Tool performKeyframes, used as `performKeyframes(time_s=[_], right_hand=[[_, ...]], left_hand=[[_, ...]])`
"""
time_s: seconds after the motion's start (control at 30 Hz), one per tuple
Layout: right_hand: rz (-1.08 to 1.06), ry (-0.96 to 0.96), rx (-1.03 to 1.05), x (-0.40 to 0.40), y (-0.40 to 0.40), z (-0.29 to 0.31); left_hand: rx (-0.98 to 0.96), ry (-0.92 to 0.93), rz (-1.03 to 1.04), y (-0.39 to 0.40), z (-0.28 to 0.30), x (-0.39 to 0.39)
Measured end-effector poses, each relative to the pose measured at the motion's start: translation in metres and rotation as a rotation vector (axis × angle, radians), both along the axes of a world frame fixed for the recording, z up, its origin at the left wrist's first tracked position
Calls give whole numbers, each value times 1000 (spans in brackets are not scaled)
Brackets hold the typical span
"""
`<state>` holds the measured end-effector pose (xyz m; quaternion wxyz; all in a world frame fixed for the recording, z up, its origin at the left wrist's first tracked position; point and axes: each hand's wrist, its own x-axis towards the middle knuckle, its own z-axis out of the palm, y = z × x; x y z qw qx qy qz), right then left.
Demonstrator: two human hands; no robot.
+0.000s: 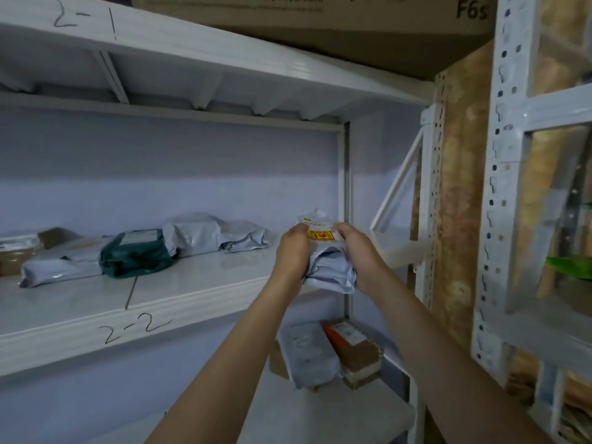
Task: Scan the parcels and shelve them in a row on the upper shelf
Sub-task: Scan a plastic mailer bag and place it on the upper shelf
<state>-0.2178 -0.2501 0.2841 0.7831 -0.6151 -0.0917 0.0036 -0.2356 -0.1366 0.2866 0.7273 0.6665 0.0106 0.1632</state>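
Observation:
A small grey poly-bag parcel (326, 261) with a white label and a yellow-red sticker is held upright over the right end of the white shelf marked 2-2 (205, 283). My left hand (293, 251) grips its left side and my right hand (355, 251) grips its right side. Along the shelf to the left lies a row of parcels: a grey bag (246, 237), a bulkier grey bag (192, 232), a dark green bag (137, 253), a flat grey bag (61, 267) and a brown box (19, 251). No scanner is in view.
The shelf above is marked 2-1 (160, 43), with a cardboard box (320, 24) on top. On the lower shelf lie a grey bag (309, 355) and brown boxes (358, 354). A perforated white upright (499, 187) and another rack stand at the right.

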Motion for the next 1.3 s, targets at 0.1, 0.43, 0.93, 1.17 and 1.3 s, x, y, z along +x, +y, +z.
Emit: performKeyframes(time_s=[0.1, 0.43, 0.93, 1.17, 1.3], right_hand=[[21, 22, -34, 47, 6, 10], [246, 82, -157, 160, 10, 34], [383, -151, -760, 269, 29, 31], [474, -248, -942, 262, 45, 28], [477, -250, -987, 260, 61, 32]], left_hand=[[-77, 42, -72, 11, 8, 44], [30, 108, 59, 31, 37, 143], [1242, 172, 353, 51, 19, 160], [1427, 25, 388, 32, 7, 140], [1523, 74, 398, 44, 4, 149]])
